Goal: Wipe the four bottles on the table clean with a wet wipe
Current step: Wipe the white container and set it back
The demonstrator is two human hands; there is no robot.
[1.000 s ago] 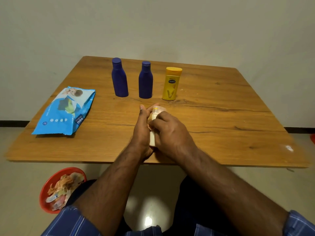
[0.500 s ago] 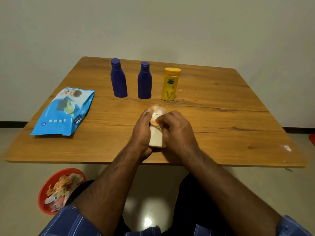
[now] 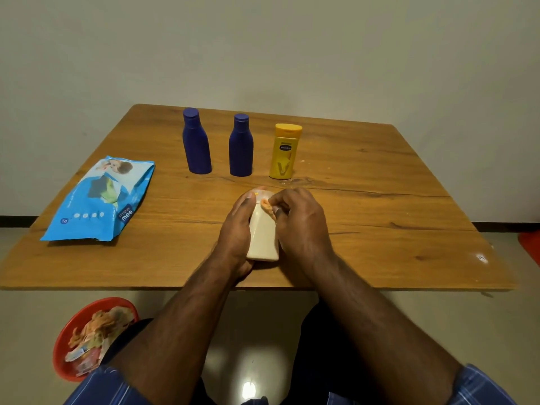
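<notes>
Left hand (image 3: pixel 237 229) and right hand (image 3: pixel 301 226) cover both sides of the cream bottle (image 3: pixel 263 235); wipe (image 3: pixel 267 206) mostly concealed under right fingers (image 3: pixel 280 200). Yellow bottle (image 3: pixel 283 153) label illegible.

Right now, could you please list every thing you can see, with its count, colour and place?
blue bottles: 2, dark blue, upright, far side of table, left of yellow bottle
yellow bottle: 1, yellow, upright, right end of the row
cream bottle: 1, cream, near edge, between both hands
wipe: 1, orange-stained, pressed on cream bottle
wipes pack: 1, light blue, table left
table: 1, brown wood
bin: 1, red, floor, lower left, holds scraps
left hand: holds cream bottle
right hand: pinches wipe
</notes>
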